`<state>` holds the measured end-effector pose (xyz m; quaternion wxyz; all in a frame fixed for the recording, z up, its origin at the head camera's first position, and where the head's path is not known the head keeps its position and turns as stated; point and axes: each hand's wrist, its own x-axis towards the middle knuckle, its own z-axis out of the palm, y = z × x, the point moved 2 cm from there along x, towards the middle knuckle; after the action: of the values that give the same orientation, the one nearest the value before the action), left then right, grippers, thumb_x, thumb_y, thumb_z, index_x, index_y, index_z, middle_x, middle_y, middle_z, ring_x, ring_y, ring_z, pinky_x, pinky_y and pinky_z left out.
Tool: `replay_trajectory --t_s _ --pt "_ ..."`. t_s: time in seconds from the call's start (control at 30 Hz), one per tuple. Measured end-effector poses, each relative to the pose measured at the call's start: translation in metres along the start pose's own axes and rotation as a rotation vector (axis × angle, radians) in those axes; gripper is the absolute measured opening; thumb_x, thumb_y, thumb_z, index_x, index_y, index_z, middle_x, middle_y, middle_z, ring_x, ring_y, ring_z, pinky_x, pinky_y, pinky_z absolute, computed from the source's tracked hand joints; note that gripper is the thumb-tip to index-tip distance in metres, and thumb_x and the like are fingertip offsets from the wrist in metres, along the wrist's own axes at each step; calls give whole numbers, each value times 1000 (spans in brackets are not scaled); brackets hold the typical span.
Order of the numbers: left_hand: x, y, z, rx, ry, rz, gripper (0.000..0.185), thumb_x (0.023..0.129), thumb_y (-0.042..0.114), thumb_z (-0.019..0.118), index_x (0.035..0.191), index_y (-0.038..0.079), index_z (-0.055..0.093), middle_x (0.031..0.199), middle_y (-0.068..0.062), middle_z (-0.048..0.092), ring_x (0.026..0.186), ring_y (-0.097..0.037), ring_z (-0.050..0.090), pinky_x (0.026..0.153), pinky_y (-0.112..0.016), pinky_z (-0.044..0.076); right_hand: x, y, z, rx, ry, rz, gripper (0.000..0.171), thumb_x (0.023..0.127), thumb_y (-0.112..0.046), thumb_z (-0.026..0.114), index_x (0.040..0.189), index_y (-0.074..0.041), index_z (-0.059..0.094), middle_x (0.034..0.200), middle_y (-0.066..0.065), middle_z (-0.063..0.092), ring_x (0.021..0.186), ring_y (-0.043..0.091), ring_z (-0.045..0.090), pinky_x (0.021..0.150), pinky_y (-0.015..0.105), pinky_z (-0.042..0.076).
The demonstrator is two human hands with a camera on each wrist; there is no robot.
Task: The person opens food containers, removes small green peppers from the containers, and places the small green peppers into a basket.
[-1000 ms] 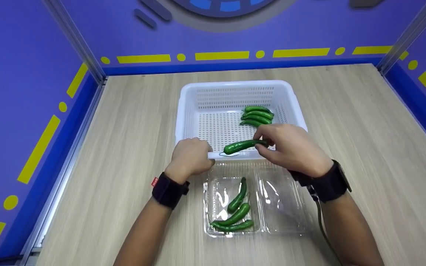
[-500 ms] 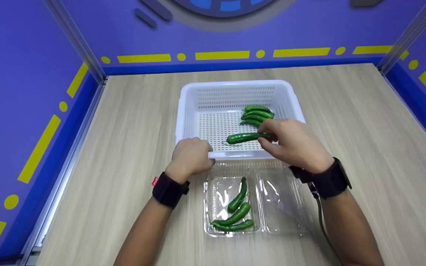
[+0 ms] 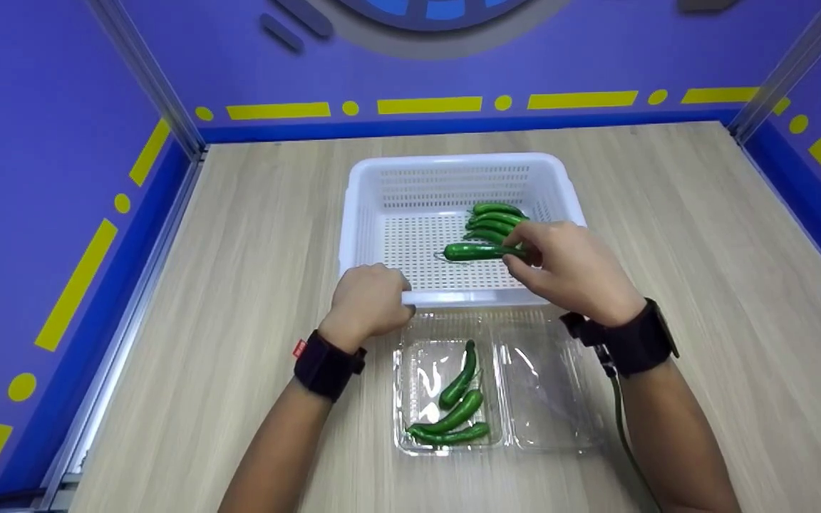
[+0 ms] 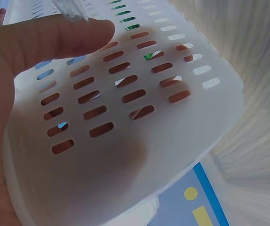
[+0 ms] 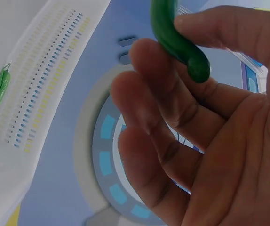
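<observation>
My right hand pinches one end of a green pepper between thumb and fingers, above the near part of a white perforated basket. In the right wrist view the same pepper has its curved end between thumb and index finger. With my left hand I grip the basket's near rim at its left, thumb on the outer wall. Several green peppers lie side by side at the basket's right, partly hidden by my right hand.
In front of the basket lies an opened clear plastic clamshell box. Three green peppers lie in its left half; its lid is folded out right. Blue-purple panels wall the table's back and sides.
My right hand has carried the pepper away from the near rim, farther back over the basket and slightly right. The left hand stays on the rim.
</observation>
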<state>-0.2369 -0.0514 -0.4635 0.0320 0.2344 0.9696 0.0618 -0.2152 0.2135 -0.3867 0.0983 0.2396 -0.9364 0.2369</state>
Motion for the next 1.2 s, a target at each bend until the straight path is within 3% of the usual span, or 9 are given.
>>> replay_trajectory --t_s 0.33,0.7,0.97,1.2 --pt "0 0 -2 8 2 11 38 80 30 69 55 22 42 60 5 48 59 -19 54 54 -42 47 3 4 -2 9 42 3 9 94 -23 68 98 -16 70 70 -6 63 58 9 52 55 29 41" --pt "1 -1 -2 8 -11 6 38 80 30 68 54 23 40 59 6 44 59 -18 52 54 -39 44 5 8 -6 2 89 51 13 93 -23 69 99 -11 71 72 -2 66 59 11 55 53 29 41" --pt "0 -1 -3 5 -4 -2 36 79 31 68 54 22 43 61 4 50 61 -21 55 56 -41 46 6 8 -6 -20 146 57 17 93 -22 69 102 -8 72 69 1 66 58 14 54 53 30 39" --pt "0 1 -2 -1 -8 -2 36 78 29 69 55 22 42 58 6 46 57 -18 52 53 -39 44 6 6 -3 3 154 48 15 93 -20 69 101 -8 73 70 0 66 59 12 54 55 30 40"
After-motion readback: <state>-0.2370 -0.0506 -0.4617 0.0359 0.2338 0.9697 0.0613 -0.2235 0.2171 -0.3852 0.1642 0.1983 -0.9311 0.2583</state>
